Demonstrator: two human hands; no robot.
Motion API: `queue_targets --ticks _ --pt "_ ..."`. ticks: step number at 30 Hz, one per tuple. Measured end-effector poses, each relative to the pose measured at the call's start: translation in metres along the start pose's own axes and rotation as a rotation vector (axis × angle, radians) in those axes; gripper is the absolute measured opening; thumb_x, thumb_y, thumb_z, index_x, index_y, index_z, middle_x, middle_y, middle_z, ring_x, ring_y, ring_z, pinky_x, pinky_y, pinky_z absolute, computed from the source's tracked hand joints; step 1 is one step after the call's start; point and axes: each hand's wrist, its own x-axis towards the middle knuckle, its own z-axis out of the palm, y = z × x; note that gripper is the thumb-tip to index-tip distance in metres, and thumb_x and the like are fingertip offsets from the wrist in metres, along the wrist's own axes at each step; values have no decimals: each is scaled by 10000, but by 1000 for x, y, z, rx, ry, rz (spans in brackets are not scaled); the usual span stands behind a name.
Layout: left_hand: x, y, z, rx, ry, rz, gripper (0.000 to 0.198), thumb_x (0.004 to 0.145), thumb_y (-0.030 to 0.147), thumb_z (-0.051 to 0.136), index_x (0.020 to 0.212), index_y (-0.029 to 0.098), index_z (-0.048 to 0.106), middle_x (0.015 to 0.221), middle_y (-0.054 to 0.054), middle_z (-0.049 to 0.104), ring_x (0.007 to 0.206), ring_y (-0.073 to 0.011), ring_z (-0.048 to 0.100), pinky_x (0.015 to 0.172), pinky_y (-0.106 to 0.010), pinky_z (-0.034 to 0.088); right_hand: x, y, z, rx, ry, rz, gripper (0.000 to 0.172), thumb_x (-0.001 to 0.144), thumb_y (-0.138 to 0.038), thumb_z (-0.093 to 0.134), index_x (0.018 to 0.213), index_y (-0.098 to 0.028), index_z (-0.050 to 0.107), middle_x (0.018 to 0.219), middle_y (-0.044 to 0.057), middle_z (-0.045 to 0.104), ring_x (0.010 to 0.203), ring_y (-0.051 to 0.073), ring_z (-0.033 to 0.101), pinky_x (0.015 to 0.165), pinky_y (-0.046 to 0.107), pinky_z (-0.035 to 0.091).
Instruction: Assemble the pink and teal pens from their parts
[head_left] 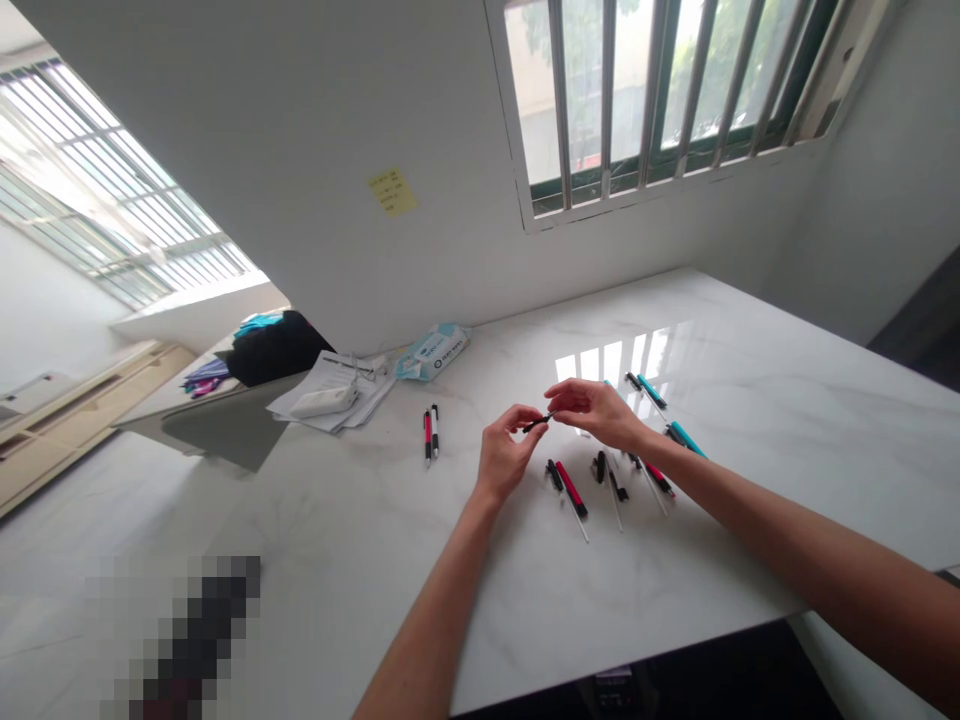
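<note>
My left hand (504,452) is closed in a pinch on a short black pen part (535,424), held just above the table. My right hand (596,410) has its fingertips pinched at the far end of that part, where a small greyish piece shows; what exactly those fingers hold is too small to tell. Below the hands lie a red pen barrel (571,488), a black pen part (553,475) and a thin white refill (579,524). More black parts (619,486) and a second red barrel (660,480) lie under my right forearm, partly hidden.
Two whole pens, one red (427,436) and one white (435,430), lie to the left. Teal pen parts (651,391) lie to the right. Farther back are a wipes packet (433,352) and papers (341,412) with a white object. The marble-patterned table (360,560) meets the wall.
</note>
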Motion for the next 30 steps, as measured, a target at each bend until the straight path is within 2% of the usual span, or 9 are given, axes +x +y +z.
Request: queue_targets --ticks 5,10,16,19,25,30 --pt "0 0 0 -22 1 2 122 887 335 738 910 216 730 914 -22 758 866 -181 678 849 -334 501 0 0 1 -14 -6 -13 289 819 -366 796 1047 -195 746 964 64 793 932 218 770 910 378 615" --pt "0 1 0 -25 11 11 126 881 339 742 901 215 729 911 -26 760 862 -185 682 843 -335 507 0 2 0 -56 -16 -42 294 833 -393 794 1052 -203 749 981 59 797 944 221 772 923 374 609" --pt "0 0 0 0 26 21 151 872 369 758 890 221 735 913 -28 767 860 -189 687 844 -341 511 -1 2 -2 -211 -7 -38 244 884 -434 741 971 -207 771 895 50 803 819 204 761 805 338 609" --pt "1 -3 1 -23 24 14 180 880 395 752 907 218 740 910 -36 765 855 -188 685 837 -336 521 -1 2 -4 -214 -16 -53 223 857 -420 760 925 -208 771 896 44 804 830 205 761 817 337 607" --pt "2 -5 3 -46 2 -7 192 872 399 759 905 210 749 900 -39 766 839 -181 682 821 -323 530 -1 3 -6 -237 -17 -73 201 863 -396 745 953 -220 786 937 35 809 872 199 755 852 327 583" --pt "1 -3 4 -26 15 16 182 872 390 759 912 213 745 922 -38 770 875 -191 695 839 -331 540 -4 -2 -7 -368 -30 -50 291 930 -481 677 929 -216 797 848 35 792 741 180 682 681 293 495"
